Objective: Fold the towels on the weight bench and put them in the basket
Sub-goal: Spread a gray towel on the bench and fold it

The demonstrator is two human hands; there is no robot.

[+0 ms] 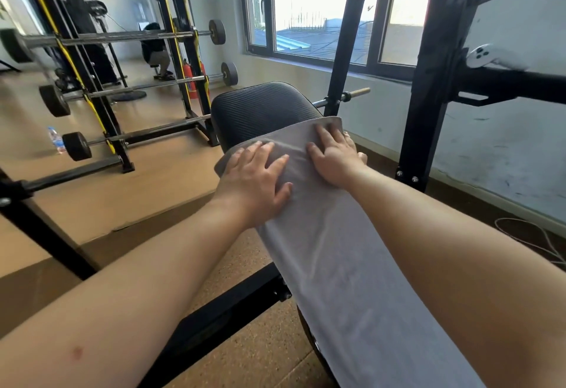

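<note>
The grey towel (352, 265) lies lengthwise along the weight bench (260, 109), and its far left corner overhangs the pad, so a sideways push could drag it to the floor. The left hand (254, 179) and right hand (333, 158) press flat on its far end, fingers spread, gripping nothing.

The grey towel (337, 265) is covering most of the padded tabletop (260, 109) and running off the bottom edge; both forearms (153, 280) are leaving the frame there too; the nearest barbell (13, 46) is blurring at the left edge; a distant person (156, 50) is sitting half hidden behind the rack (180, 35).
</note>
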